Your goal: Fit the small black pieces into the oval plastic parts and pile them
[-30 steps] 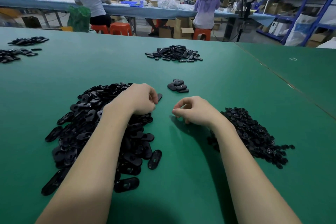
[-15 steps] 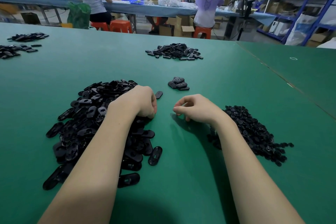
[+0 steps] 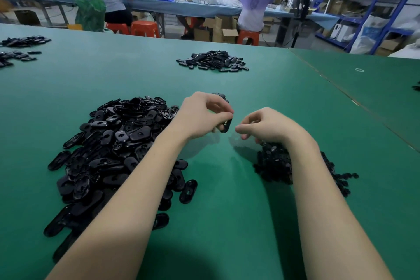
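Note:
A big heap of black oval plastic parts (image 3: pixel 118 138) lies on the green table (image 3: pixel 227 211) at the left, under my left forearm. My left hand (image 3: pixel 202 113) is raised off the table and grips one oval part (image 3: pixel 227 125) on edge between thumb and fingers. Just right of it, my right hand (image 3: pixel 266 126) has thumb and forefinger pinched together towards that part; the small black piece in the pinch is barely visible. The heap of small black pieces (image 3: pixel 275 166) sits under my right wrist. A small pile of ovals (image 3: pixel 221 95) peeks out behind my left hand.
Another heap of black ovals (image 3: pixel 213 61) lies farther back in the middle, and two more heaps (image 3: pixel 22 41) are at the far left. A seam (image 3: pixel 363 107) splits off the table's right section. People sit at a long bench (image 3: pixel 181 7) beyond.
My left hand has lifted out of the oval heap with one part and moved right. My right hand rose from the table towards it, and both now hide the small pile.

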Tool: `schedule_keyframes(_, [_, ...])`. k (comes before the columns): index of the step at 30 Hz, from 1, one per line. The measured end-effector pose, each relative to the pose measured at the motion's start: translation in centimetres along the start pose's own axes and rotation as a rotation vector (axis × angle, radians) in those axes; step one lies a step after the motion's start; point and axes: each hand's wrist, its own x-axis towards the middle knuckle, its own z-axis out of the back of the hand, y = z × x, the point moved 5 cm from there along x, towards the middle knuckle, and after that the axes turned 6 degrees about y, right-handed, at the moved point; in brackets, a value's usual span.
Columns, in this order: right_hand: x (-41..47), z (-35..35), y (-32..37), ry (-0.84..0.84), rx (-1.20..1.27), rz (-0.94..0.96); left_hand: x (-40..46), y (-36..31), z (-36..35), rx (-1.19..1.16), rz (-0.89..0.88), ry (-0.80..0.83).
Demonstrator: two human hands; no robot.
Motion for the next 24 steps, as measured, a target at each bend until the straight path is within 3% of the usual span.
schedule_keyframes(5, [-1.1, 1.9, -2.2, 0.026, -0.184, -0.193, 0.4, 0.8, -1.6, -0.006, 0.050, 0.017])
schedule_keyframes(10, [-1.4, 2.1, -2.9, 0.046, -0.181, -0.276, 0.6, 1.3, -2.1, -0.030, 0.072, 0.004])
schedule_keyframes(14, [-1.1, 1.4, -3.2, 0.035, -0.179, -0.364, 0.7, 1.9, -2.0, -0.184, 0.104, 0.006])
schedule_keyframes(24, [-1.1, 0.9, -3.1, 0.046, -0.222, -0.388, 0.6, 2.7, -2.1, -0.347, 0.135, 0.032])
